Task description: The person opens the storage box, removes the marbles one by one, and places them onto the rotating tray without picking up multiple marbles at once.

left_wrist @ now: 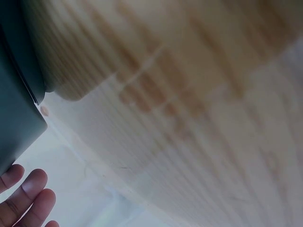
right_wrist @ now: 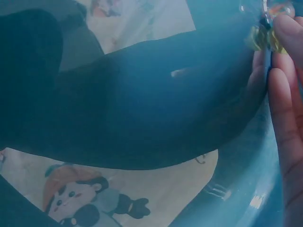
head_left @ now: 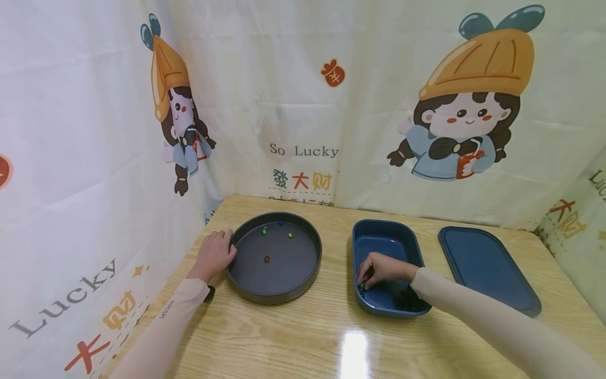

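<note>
My left hand (head_left: 216, 253) rests against the left side of a round dark grey pan (head_left: 274, 300). In the left wrist view its fingers (left_wrist: 35, 182) extend loosely beside the pan's wall (left_wrist: 19, 123). Inside the pan lie several small glass marbles, among them a reddish marble (head_left: 267, 259) and a yellow-green marble (head_left: 291, 235). My right hand (head_left: 384, 269) reaches into a deep blue rectangular box (head_left: 379, 225). Thumb and fingers pinch a clear marble with yellow swirls (right_wrist: 278, 42) against the box's glossy wall, which mirrors it. An orange-swirled marble (right_wrist: 283, 9) sits close above the thumb.
Right of the box, a flat blue lid (head_left: 490, 268) lies on the wooden table (head_left: 284, 342). A printed curtain (head_left: 284, 95) hangs behind the table and along its left side. Bare tabletop separates the pan from the box.
</note>
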Tool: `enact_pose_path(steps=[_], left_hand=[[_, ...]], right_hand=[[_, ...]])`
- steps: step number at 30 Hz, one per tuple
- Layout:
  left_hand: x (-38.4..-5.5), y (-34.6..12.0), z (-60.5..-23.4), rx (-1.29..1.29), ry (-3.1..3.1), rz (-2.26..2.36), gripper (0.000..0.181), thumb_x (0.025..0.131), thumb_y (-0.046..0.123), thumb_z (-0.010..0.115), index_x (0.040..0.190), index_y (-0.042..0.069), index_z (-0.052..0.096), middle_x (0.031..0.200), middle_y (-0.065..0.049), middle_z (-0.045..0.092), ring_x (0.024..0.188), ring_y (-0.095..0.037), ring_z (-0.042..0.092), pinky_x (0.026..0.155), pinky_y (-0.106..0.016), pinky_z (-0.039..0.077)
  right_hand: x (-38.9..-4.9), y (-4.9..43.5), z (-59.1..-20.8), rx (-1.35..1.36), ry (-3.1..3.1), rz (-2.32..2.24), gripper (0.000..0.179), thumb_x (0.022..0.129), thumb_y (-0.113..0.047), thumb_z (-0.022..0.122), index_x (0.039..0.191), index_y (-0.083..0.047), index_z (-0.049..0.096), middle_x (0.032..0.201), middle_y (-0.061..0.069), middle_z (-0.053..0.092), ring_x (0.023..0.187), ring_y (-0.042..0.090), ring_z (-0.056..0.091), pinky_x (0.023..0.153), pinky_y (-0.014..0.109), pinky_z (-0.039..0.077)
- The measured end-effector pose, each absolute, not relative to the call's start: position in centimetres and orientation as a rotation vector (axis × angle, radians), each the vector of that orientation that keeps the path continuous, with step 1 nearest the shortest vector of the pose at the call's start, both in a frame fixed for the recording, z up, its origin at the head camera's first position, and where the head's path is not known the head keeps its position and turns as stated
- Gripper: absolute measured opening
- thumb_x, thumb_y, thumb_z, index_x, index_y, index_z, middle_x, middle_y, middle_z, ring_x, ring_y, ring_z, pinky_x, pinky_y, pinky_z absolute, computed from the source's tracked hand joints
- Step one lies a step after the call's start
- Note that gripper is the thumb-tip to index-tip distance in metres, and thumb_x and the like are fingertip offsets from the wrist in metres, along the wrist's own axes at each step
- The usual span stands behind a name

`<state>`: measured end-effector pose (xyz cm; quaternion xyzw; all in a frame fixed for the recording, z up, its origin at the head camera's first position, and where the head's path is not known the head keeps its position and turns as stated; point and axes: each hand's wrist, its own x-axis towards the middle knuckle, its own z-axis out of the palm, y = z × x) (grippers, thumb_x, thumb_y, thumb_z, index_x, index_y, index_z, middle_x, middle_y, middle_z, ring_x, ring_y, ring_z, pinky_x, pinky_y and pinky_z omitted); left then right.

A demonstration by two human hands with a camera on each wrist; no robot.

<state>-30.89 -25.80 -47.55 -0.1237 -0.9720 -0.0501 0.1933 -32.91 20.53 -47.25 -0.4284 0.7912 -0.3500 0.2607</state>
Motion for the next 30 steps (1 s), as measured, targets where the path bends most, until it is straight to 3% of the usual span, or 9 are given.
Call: enact_pose_path(steps=[14, 30], left_hand=[[-31.0, -25.9, -47.6, -0.345, -2.721, -0.16, 0.014, 0.084, 0.012, 0.058, 0.093, 0.002, 0.053, 0.078, -0.015, 0.057, 0.069, -0.031, 0.05, 0.069, -0.047, 0.043], [-30.9, -25.9, -47.7, -0.335, -2.727, -0.175, 0.013, 0.084, 0.012, 0.057, 0.092, 0.002, 0.053, 0.078, -0.014, 0.056, 0.07, -0.031, 0.051, 0.069, -0.047, 0.043]], right_hand=[[-33.1, 21.3, -47.3, -1.212, 2.257, -0.864, 0.009, 0.073, -0.002, 0.075, 0.081, -0.007, 0.076, 0.094, 0.007, 0.073, 0.084, -0.001, 0.063, 0.07, 0.019, 0.054], [-33.4, 22.4, -46.5, -1.186, 2.352, -0.899, 0.009, 0.075, -0.004, 0.075, 0.084, -0.005, 0.075, 0.089, 0.007, 0.073, 0.074, 0.001, 0.062, 0.066, 0.02, 0.053]])
